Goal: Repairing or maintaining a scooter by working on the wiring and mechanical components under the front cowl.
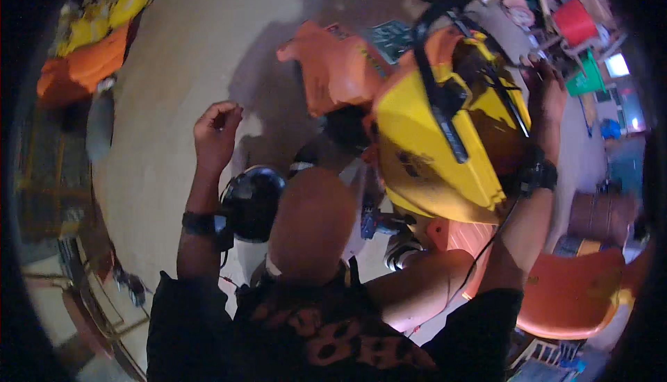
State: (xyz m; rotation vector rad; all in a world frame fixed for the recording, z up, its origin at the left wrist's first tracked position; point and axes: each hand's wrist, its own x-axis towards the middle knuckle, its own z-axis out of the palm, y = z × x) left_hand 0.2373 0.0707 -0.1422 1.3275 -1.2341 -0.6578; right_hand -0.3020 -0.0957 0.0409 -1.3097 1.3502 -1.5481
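Note:
My left hand (217, 132) is raised over the floor on the left, fingers curled and thumb tip against fingertip. Whatever it pinches, if anything, is too small to make out. My right hand (547, 87) reaches past the right side of a large yellow plastic shell (424, 153); its fingers are blurred, and I cannot tell whether they grip anything. The shell stands tilted before my knees, its dark hollow facing right. A black bar (438, 97) runs along it. Beyond it to the left is an orange plastic piece (333, 69), with a green patterned piece (391, 38) behind.
By my left knee is a round black object (254, 203). A dark power-drill-like tool (379, 223) lies between my legs. An orange chair seat (573, 295) is at lower right. Yellow and orange pieces (90, 66) are piled far left; a red stool (575, 22) and green bin (586, 75) stand far right.

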